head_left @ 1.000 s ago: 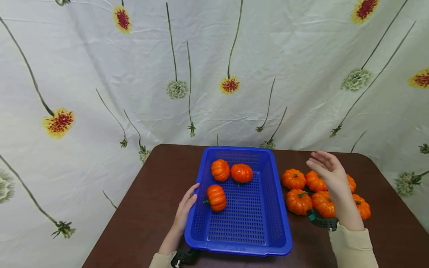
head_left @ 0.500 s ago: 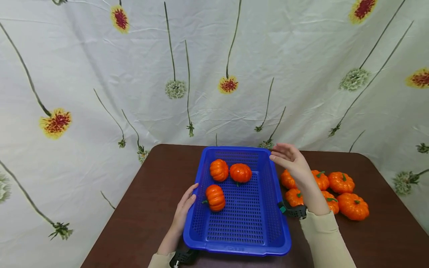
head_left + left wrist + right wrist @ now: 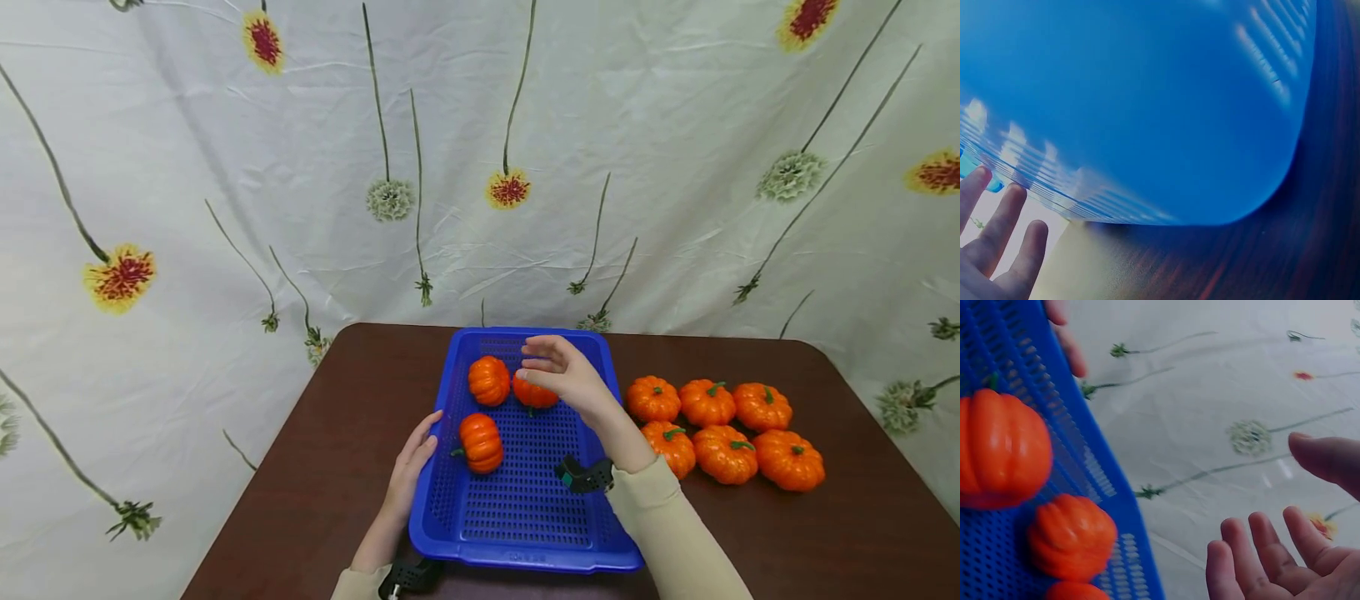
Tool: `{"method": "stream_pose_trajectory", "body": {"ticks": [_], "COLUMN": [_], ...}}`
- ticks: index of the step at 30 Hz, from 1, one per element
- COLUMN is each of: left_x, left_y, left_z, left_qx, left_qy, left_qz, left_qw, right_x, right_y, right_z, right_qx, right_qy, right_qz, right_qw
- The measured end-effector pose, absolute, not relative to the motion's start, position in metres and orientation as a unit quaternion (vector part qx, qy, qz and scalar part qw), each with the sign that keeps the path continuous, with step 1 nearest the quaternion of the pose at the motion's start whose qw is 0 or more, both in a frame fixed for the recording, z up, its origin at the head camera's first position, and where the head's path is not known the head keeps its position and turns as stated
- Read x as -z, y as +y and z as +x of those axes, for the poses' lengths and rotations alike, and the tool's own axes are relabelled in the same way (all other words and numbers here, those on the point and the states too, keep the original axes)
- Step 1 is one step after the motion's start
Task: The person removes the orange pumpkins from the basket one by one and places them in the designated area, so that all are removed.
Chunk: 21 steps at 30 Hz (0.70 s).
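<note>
A blue plastic basket with perforated walls and floor holds three small orange pumpkins, one at the front left, one at the back left and one behind my right hand. My left hand rests against the basket's left side, its fingers extended along the wall in the left wrist view. Above the basket hovers my right hand, partly covering the back pumpkin. Its fingers are loosely bent and apart from the thumb, with nothing between them, as the right wrist view shows the hand.
Right of the basket, several more orange pumpkins sit in two rows on the dark brown table. A white cloth with printed flowers hangs behind the table's far edge.
My right hand has moved left from above the loose pumpkins to over the basket, holding nothing throughout. My left hand and the basket have stayed in place.
</note>
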<state>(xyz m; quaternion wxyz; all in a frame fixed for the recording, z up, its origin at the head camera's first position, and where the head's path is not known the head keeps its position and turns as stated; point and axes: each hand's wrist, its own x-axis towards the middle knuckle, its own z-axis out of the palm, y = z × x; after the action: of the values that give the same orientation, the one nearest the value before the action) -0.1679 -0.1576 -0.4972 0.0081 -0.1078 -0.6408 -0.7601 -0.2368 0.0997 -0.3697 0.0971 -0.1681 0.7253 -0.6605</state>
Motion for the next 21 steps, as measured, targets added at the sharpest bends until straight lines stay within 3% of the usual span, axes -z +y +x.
{"method": "stream_pose_trajectory", "body": {"ticks": [9,21], "left_x": [0.497,0.495], "left_y": [-0.158,-0.157], "left_z": [-0.169,-0.167], "left_qx": [0.758,0.762], "left_qy": [-0.645,-0.641], "left_qz": [-0.101,-0.094], "left_qw": [0.009,-0.004], "right_x": [0.392,0.418], "right_y": [0.072,0.061], "right_z": [-0.235,-0.236], "right_qx": [0.653,0.617], "right_qy": [0.717,0.744], "right_qz": [-0.196,-0.160], "right_qw": [0.148,0.200]}}
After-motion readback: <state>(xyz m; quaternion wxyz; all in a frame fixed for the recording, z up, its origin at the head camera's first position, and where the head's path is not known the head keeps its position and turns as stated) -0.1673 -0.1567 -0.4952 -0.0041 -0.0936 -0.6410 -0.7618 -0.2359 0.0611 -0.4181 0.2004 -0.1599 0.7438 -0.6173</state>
